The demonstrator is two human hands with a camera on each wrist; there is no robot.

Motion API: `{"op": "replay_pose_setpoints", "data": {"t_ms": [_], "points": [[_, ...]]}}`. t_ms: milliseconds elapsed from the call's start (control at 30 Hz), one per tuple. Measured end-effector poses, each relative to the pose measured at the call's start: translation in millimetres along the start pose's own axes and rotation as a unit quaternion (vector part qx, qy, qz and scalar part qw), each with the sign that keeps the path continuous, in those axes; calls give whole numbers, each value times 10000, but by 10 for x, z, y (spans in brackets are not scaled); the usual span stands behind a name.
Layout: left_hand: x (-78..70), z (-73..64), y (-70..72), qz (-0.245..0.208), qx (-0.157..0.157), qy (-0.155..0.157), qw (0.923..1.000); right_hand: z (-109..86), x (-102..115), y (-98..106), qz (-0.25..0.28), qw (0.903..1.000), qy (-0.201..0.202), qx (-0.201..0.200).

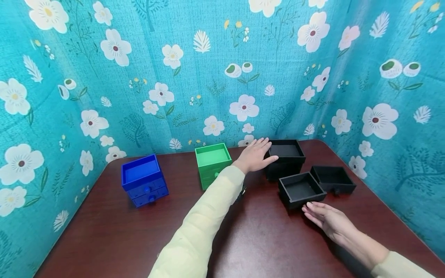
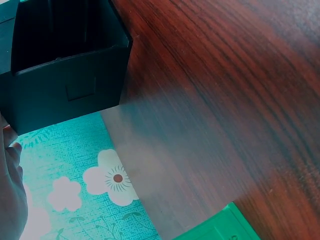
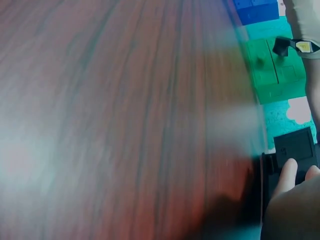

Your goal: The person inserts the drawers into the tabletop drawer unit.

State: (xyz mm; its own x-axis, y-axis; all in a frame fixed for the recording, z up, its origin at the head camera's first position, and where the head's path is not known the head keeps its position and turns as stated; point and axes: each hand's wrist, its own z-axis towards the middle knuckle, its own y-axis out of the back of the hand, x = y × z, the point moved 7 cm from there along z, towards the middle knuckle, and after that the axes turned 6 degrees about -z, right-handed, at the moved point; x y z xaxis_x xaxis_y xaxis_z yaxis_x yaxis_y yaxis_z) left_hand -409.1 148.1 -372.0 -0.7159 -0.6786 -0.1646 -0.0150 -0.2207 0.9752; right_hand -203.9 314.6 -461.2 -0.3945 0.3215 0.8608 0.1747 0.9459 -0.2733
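My left hand lies against the left side of a black cabinet, fingers stretched toward its back and thumb across its front edge. A shallow tray-like top shows on the cabinet; in the left wrist view a deep hollow opens in the black box. With the fingertips of my right hand I hold a small black drawer at its front, before the cabinet; its knob is hidden. A second black drawer sits on the table to the right, its knob facing the front edge.
A green drawer cabinet stands left of my left hand, partly behind the sleeve. Farther left is a blue drawer cabinet with two knobs. Flowered turquoise cloth hangs behind the brown table.
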Motion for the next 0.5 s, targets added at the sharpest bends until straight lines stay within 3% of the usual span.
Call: {"op": "replay_pose_setpoints", "data": {"t_ms": [200,500], "points": [[9,-4,-10,21,-36,22,10000,45,-62,-114,356,9992,-16,-171],[17,9,-11,3,-43,72,10000,132,-91,-262,515,9986,24,-106]]}}
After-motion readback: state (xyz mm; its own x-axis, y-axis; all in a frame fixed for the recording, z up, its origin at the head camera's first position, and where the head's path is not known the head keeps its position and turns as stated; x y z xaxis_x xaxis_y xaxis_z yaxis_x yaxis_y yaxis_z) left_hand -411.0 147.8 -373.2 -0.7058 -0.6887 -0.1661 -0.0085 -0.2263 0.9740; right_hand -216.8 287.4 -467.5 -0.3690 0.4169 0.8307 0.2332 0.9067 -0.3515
